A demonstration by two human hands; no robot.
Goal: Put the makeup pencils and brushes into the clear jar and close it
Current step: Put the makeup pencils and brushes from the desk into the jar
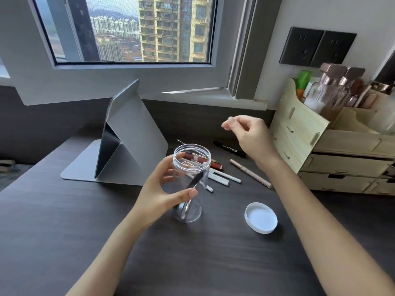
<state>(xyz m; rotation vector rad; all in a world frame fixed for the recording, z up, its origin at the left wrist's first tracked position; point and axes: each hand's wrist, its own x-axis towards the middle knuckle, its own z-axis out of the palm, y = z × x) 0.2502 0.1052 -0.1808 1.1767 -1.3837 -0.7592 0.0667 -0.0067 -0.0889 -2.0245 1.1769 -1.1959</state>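
Item 1, far left: folding stand mirror [128, 137], upright on the dark counter [64, 231]. Not part of my task.

Item 2: my left hand [158, 189], fingers and thumb wrapped around the side of the clear jar [190, 184], steadying it upright on the counter. The jar is open at the mouth. I make out 1 slim metallic tool [192, 186] leaning inside it; whether more is in there I cannot tell, since pieces lying behind show through the clear wall.

Item 3, just behind and right of the jar: loose stock on the counter, not yet loaded. 1 reddish-brown tube [213, 165], at least 3 white pencils [224, 177] lying side by side, 1 black brow pen [229, 148] further back, 1 pale pink pencil [250, 173] to the right.

Item 4: white lid [260, 217], lying inside-up on the counter, right of the jar and apart from it.

Item 5: my right hand [248, 133], raised above the loose stock, fingers curled loosely, fingertips near together. It is blurred, but I see nothing in it.

Item 6, far right: wooden drawer organiser [320, 150] holding bottles. Not mine to handle.

Progress, by my estimate: early. Most pieces remain outside; closing is not yet done.
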